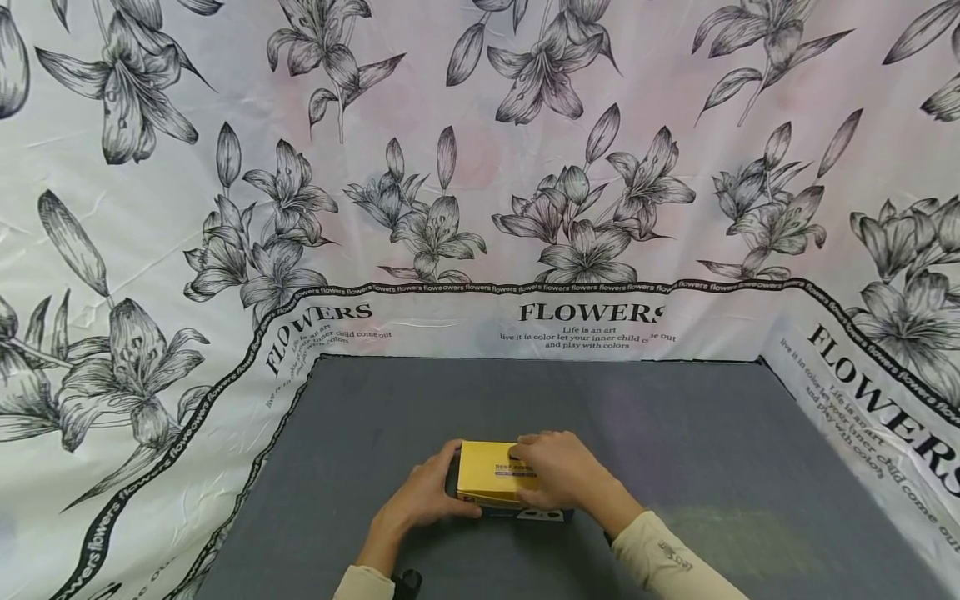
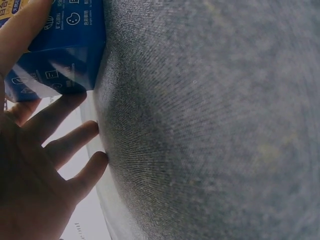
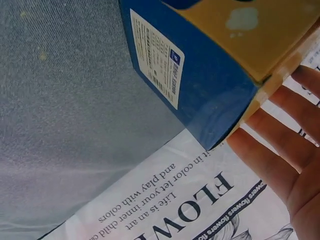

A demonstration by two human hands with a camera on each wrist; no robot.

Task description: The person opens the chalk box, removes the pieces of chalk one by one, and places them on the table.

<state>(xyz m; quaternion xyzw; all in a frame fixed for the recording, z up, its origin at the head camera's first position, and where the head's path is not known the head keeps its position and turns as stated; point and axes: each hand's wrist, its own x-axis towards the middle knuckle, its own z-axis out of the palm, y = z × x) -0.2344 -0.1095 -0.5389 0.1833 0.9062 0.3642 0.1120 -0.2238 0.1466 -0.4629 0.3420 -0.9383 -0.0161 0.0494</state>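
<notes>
A cardboard box (image 1: 491,468), yellow on top and dark blue around the base, sits on the grey table in front of me. My left hand (image 1: 427,492) grips its left end, thumb at the near side and fingers reaching behind. Up close, the left wrist view has the thumb across the printed blue box (image 2: 75,30), with other fingers spread below it. At the right end, my right hand (image 1: 558,471) holds the yellow part between thumb and fingers. The right wrist view brings up a blue side with a white label (image 3: 157,57); fingertips touch the yellow edge.
The grey tabletop (image 1: 525,400) stretches around the box. A white sheet (image 1: 435,321) printed with flowers and lettering hangs behind the table and along both sides. A small black object (image 1: 408,583) shows beside the left wrist.
</notes>
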